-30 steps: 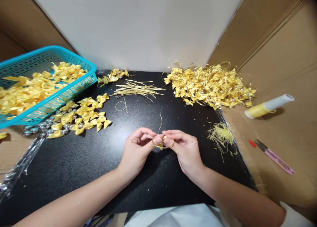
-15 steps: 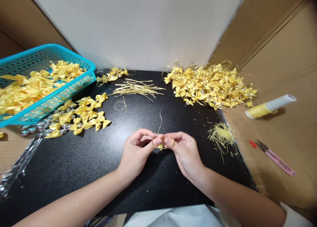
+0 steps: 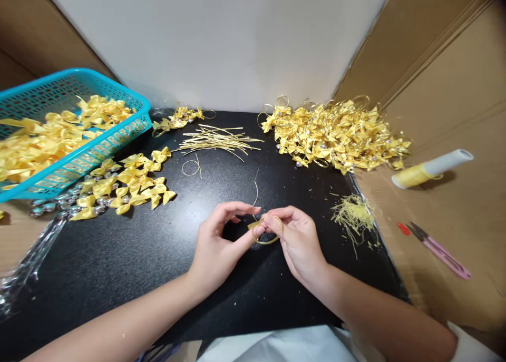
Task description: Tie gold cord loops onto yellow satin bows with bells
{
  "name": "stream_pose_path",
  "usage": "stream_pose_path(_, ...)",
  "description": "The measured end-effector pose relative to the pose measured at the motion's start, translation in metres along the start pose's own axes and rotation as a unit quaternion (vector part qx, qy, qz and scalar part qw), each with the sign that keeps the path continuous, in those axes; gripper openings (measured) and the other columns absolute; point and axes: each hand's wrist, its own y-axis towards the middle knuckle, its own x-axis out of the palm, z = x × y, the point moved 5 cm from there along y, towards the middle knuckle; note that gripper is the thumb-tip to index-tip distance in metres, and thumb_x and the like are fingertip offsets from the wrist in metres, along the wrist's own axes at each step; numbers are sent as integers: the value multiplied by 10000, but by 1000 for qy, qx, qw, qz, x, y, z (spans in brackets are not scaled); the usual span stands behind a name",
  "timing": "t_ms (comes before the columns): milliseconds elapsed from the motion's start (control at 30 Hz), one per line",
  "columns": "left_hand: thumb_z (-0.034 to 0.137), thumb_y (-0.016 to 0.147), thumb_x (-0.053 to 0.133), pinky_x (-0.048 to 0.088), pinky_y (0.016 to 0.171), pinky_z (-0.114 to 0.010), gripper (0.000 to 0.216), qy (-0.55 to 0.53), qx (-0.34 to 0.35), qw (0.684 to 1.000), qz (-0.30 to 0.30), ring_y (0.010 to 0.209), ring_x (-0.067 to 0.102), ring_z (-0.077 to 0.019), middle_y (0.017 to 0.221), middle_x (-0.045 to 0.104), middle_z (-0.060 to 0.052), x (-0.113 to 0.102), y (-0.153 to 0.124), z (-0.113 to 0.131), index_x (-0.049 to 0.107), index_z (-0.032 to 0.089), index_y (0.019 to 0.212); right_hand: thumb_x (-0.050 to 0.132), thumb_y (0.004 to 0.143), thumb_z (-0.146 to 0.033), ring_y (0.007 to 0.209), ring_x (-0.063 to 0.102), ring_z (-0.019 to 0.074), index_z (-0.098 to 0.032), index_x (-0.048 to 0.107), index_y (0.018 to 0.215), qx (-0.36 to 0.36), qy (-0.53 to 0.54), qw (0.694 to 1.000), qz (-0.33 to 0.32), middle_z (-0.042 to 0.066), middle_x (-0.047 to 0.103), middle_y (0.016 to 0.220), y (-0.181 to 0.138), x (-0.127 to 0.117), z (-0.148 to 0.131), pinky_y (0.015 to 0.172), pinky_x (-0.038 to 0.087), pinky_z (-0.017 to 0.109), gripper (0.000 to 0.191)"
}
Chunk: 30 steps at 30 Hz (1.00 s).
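Note:
Above the middle of the black table, my right hand (image 3: 297, 236) pinches a gold cord loop (image 3: 269, 242) between thumb and fingers. A bit of yellow ribbon (image 3: 252, 225) shows beside the fingertips, mostly hidden. My left hand (image 3: 216, 241) has its thumb and index finger apart, the thumb tip touching the loop near the right thumb. From between the hands a thin thread (image 3: 256, 191) runs away over the tabletop. Farther back lie a small coil of thread (image 3: 191, 167) and a bundle of cut gold cords (image 3: 219, 140).
Left stands a turquoise basket (image 3: 146, 106) of yellow bows, with bows and silver bells (image 3: 75, 199) beside it. Finished-looking bows with loops (image 3: 336, 135) are heaped back right. Thread scraps (image 3: 354, 214), pink-handled snips (image 3: 443, 254) and a thread-wound tube (image 3: 432, 169) lie right.
My left fingers have spread off the pinch, leaving the thumb against the loop. The gold loop has tilted and hangs more visibly from my right fingers.

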Motion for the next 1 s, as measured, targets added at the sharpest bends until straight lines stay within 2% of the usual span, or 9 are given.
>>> stream_pose_path(100, 274, 786, 721, 474, 719, -298, 89, 85, 58, 994, -31, 789, 625, -176, 823, 708, -41, 2, 2, 7, 689, 200, 825, 871, 560, -296, 622, 663, 118, -190, 705, 638, -25, -21, 999, 5, 7, 710, 648, 0, 0, -3, 603, 569, 243, 212)
stream_pose_path(167, 261, 824, 674, 461, 736, -310, 78, 108, 89, 989, -42, 768, 611, -174, 781, 692, -34, 3, 3, 11, 683, 201, 774, 872, 553, -296, 617, 658, 116, -192, 703, 628, -32, -29, 999, 6, 5, 705, 646, 0, 1, -4, 598, 567, 240, 212)
stream_pose_path(433, 233, 806, 696, 438, 740, -316, 12, 148, 140, 979, -12, 756, 604, -175, 770, 698, -16, -1, 1, 16, 687, 224, 806, 857, 590, -293, 662, 671, 132, -195, 711, 637, -40, -40, 998, -13, 18, 714, 708, -1, 1, -2, 635, 581, 267, 183)
stream_pose_path(767, 156, 757, 732, 414, 727, -321, 137, 183, 258, 949, 1, 689, 625, -159, 745, 733, 5, -4, 1, 29, 729, 253, 853, 860, 599, -257, 678, 668, 115, -209, 722, 650, -33, -20, 999, -25, -1, 713, 716, -1, 0, 0, 658, 569, 244, 154)
stream_pose_path(1000, 159, 783, 717, 433, 719, -305, 58, 183, 250, 951, 2, 685, 618, -144, 730, 725, 6, -3, 2, 30, 690, 210, 793, 875, 559, -258, 653, 660, 111, -200, 727, 630, -5, -5, 1000, -19, 3, 713, 703, -1, 1, 2, 648, 565, 238, 174)
